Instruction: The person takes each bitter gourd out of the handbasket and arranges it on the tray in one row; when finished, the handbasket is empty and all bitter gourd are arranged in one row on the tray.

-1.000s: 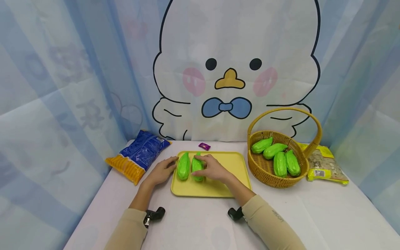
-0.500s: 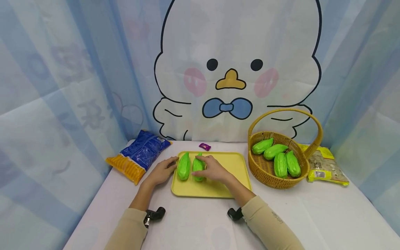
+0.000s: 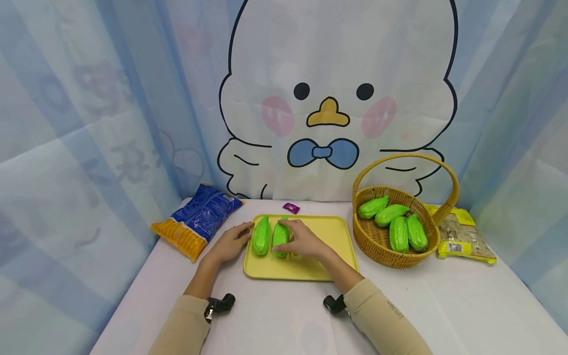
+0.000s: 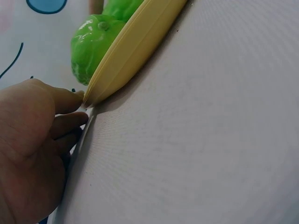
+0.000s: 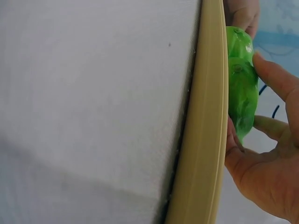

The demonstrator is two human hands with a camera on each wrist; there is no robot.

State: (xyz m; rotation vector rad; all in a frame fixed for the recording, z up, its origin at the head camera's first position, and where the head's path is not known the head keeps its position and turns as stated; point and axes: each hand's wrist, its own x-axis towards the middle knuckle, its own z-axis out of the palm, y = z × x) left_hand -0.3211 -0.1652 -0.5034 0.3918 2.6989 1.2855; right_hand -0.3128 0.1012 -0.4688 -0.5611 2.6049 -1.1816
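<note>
Two bright green vegetables stand side by side on a yellow tray, the left one whole in sight, the right one partly behind fingers. My right hand grips the right vegetable between thumb and fingers; the right wrist view shows the hand around that vegetable. At the tray's left edge my left hand pinches the rim, as the left wrist view shows with thumb and fingertips of the hand at the tray's edge.
A wicker basket with several green vegetables stands right of the tray, a yellow-and-clear packet beside it. A blue and orange bag lies at the left. Behind the tray is a small purple wrapped piece. Printed curtains surround the table.
</note>
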